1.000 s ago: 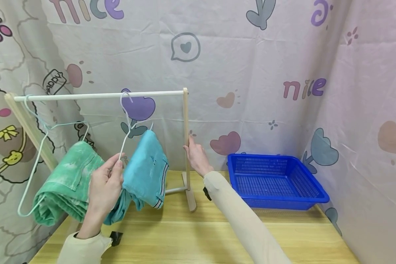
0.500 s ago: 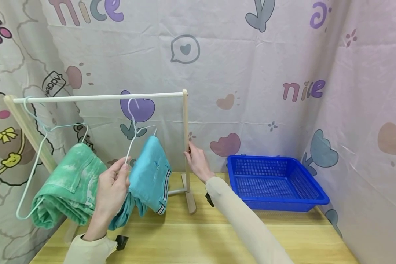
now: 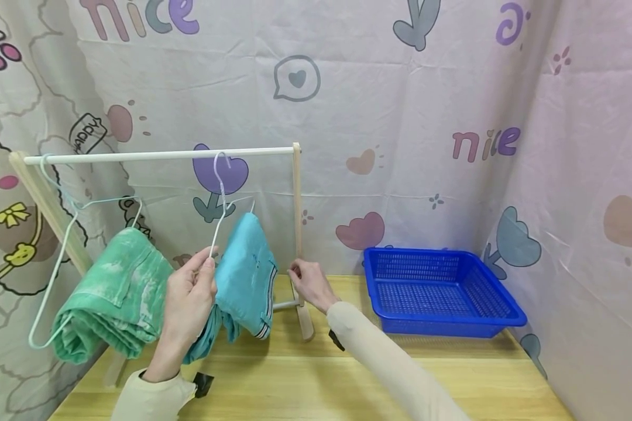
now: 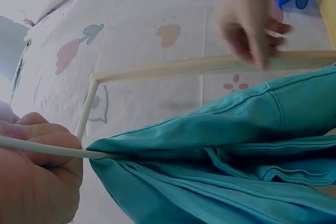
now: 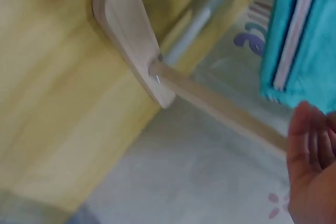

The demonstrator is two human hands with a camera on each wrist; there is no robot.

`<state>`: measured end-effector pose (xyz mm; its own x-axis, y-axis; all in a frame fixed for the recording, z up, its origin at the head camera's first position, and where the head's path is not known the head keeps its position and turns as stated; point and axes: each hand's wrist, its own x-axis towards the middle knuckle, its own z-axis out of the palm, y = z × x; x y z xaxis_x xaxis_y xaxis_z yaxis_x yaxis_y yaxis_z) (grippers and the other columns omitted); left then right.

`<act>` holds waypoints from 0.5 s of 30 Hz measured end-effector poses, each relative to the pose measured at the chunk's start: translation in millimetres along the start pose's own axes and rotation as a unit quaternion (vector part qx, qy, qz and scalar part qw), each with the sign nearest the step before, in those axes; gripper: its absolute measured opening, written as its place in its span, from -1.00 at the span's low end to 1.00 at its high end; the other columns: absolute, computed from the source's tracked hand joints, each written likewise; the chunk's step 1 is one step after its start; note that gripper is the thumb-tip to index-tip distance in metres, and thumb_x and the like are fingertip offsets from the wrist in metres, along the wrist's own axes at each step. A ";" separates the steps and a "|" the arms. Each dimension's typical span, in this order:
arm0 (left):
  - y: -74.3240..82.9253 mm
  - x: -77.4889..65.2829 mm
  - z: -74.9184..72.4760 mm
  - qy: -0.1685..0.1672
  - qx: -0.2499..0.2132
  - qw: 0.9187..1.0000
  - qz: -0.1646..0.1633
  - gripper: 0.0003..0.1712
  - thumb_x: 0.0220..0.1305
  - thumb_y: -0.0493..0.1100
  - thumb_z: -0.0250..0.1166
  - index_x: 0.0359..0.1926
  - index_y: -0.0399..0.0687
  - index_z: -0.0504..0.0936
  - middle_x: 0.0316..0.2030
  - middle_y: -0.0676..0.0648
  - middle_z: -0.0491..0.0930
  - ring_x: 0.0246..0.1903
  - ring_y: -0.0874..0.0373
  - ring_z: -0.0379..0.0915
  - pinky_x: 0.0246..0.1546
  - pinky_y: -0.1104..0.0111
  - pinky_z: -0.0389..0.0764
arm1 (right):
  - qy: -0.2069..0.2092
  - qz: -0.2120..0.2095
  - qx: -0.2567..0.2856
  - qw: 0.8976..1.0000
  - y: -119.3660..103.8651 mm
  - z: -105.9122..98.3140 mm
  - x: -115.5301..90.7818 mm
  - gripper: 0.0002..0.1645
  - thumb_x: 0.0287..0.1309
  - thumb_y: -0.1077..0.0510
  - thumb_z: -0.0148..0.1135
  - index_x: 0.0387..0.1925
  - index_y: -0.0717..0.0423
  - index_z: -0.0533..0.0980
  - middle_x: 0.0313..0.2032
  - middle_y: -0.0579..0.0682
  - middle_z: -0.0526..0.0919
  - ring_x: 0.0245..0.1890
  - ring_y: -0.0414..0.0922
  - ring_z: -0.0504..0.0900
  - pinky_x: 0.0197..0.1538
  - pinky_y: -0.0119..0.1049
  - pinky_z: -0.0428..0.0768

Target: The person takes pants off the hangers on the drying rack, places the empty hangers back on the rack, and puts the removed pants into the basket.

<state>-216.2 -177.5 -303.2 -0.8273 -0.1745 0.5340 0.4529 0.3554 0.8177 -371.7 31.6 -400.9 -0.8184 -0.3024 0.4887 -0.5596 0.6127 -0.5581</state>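
Observation:
My left hand [image 3: 188, 310] pinches one lower side of a white hanger [image 3: 218, 229] between thumb and fingers. Folded blue trousers [image 3: 248, 269] with a striped waistband drape over this hanger. Its hook overlaps the white top bar [image 3: 163, 155] of a small wooden clothes rack in the head view. My right hand [image 3: 312, 283] is beside the rack's right post [image 3: 297, 204], just right of the trousers, its fingers loosely bent with nothing in them. In the right wrist view, its fingertips [image 5: 302, 111] appear close to the trousers' edge [image 5: 270, 90].
Green tie-dyed trousers [image 3: 116, 280] hang folded on a pale blue hanger [image 3: 58, 275] at the rack's left end. A blue plastic basket [image 3: 447, 324] stands right of the rack on the wooden table [image 3: 274, 386]. Printed curtains [image 3: 400, 146] enclose the back and sides.
My left hand has moved right with the hanger and blue trousers; the hook dipped below the bar, then rose slightly. My right hand has left the post's middle and moved down toward the trousers.

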 end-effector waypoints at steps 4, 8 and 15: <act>3.9 -0.8 1.8 -0.001 -0.015 1.000 0.002 -0.54 0.55 -0.04 -0.06 0.33 -0.10 0.43 -0.75 0.09 0.18 -0.80 0.19 0.06 -0.81 0.30 0.14 | -0.099 0.086 0.127 0.983 -1.2 17.9 -13.3 -0.66 0.43 0.07 0.05 -0.26 0.21 0.66 -0.40 0.06 0.70 -0.48 -0.12 0.67 -0.43 -0.35 0.64; 6.7 -1.2 4.6 -0.004 -0.034 0.999 0.001 -0.54 0.55 -0.05 -0.05 0.32 -0.11 0.44 -0.75 0.10 0.16 -0.81 0.20 0.04 -0.82 0.29 0.11 | -0.159 0.201 0.311 0.915 -3.0 36.8 -27.0 -0.48 0.48 -0.06 -0.06 -0.13 0.31 0.61 -0.29 0.19 0.70 -0.29 0.09 0.72 -0.15 0.01 0.70; 7.0 -2.5 9.6 -0.019 -0.042 0.999 -0.010 -0.53 0.55 -0.06 -0.05 0.33 -0.15 0.42 -0.75 0.09 0.16 -0.81 0.21 0.03 -0.83 0.31 0.10 | -0.183 0.305 0.565 0.745 -9.7 65.3 -41.1 -0.45 0.46 -0.32 -0.24 -0.08 -0.02 0.47 -0.21 -0.11 0.58 -0.20 -0.21 0.57 -0.10 -0.30 0.58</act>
<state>-214.2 -165.7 -300.9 -0.8475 -0.1450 0.5106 0.4614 0.2741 0.8438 -341.1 -9.6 -459.4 -0.8304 -0.5251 -0.1865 0.3465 -0.2244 -0.9108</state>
